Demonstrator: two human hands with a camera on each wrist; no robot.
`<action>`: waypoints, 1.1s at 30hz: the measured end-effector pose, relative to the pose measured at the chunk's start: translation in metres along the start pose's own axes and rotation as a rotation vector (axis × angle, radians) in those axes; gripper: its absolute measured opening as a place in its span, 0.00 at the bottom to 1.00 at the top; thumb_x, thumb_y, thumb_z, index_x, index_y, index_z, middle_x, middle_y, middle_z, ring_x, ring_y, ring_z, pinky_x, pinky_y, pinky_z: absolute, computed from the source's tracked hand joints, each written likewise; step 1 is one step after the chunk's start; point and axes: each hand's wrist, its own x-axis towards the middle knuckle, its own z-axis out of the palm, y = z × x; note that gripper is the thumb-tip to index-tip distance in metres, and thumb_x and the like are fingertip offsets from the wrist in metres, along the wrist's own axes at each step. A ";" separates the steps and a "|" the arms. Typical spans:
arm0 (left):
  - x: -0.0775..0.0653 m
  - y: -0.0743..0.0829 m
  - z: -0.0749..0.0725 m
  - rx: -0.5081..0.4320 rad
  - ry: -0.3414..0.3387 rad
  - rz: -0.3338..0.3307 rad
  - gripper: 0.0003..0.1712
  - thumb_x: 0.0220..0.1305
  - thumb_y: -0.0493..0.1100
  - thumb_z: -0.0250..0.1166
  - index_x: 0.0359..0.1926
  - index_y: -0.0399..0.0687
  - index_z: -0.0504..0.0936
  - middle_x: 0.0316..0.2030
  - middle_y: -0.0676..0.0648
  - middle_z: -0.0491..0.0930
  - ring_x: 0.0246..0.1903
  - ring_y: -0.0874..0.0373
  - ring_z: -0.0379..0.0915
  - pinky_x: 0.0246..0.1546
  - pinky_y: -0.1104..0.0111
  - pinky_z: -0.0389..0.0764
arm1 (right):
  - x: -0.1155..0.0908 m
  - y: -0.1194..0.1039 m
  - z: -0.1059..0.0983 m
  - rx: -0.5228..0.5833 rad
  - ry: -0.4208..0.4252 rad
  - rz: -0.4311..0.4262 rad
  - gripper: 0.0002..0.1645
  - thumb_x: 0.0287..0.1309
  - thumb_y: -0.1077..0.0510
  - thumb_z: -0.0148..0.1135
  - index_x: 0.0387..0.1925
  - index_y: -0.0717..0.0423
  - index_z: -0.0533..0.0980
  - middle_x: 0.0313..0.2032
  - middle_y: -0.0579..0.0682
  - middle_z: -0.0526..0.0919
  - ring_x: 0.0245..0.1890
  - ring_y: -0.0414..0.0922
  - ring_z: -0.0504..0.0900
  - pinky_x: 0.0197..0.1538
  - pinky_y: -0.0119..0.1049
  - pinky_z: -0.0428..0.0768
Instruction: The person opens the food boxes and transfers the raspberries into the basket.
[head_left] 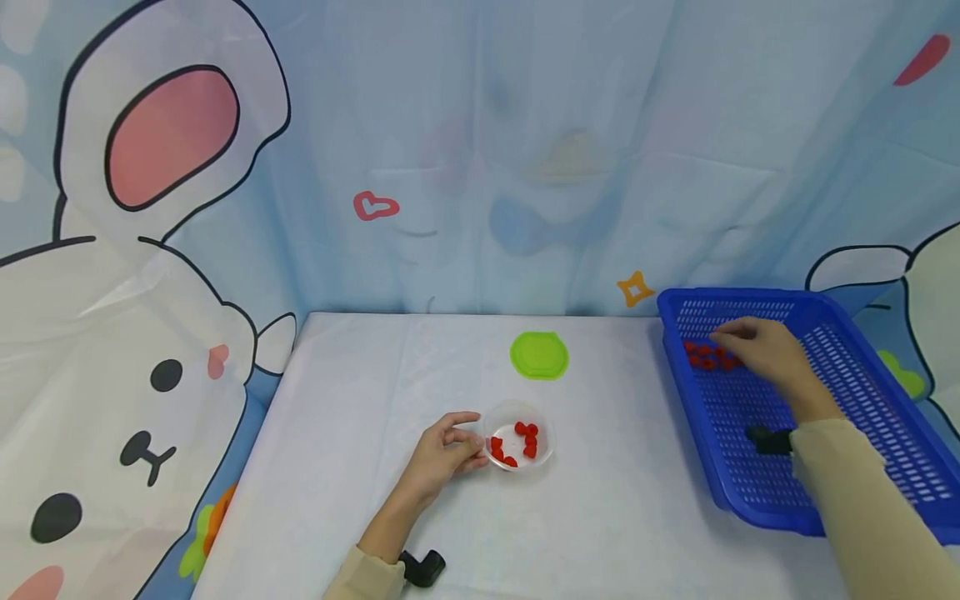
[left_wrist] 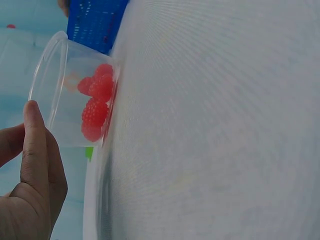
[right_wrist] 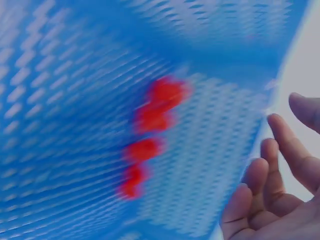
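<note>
A clear plastic cup (head_left: 550, 433) stands on the white table with several red raspberries (left_wrist: 95, 112) at its bottom. My left hand (head_left: 442, 450) is at the cup's left side; in the left wrist view one fairly straight fingertip meets the rim. Over the far left part of the blue basket (head_left: 693, 442) is my right hand (head_left: 761, 350), near several more raspberries (head_left: 705, 358). The right wrist view shows its thumb and forefinger apart, with nothing between them. Those raspberries (right_wrist: 155, 117) look blurred there and lie in the basket, away from the fingertips.
Behind the cup, a green lid (head_left: 540, 356) lies flat on the white table (head_left: 600, 525). The basket's raised walls border the right side. A printed blue curtain (head_left: 480, 150) hangs along the table's far edge.
</note>
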 end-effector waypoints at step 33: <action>0.001 -0.002 0.001 0.005 0.007 -0.005 0.25 0.68 0.32 0.65 0.65 0.35 0.71 0.38 0.41 0.79 0.36 0.52 0.83 0.45 0.61 0.86 | -0.050 -0.145 0.171 0.225 -0.205 -0.446 0.08 0.59 0.59 0.72 0.41 0.49 0.87 0.42 0.50 0.79 0.46 0.52 0.71 0.43 0.41 0.74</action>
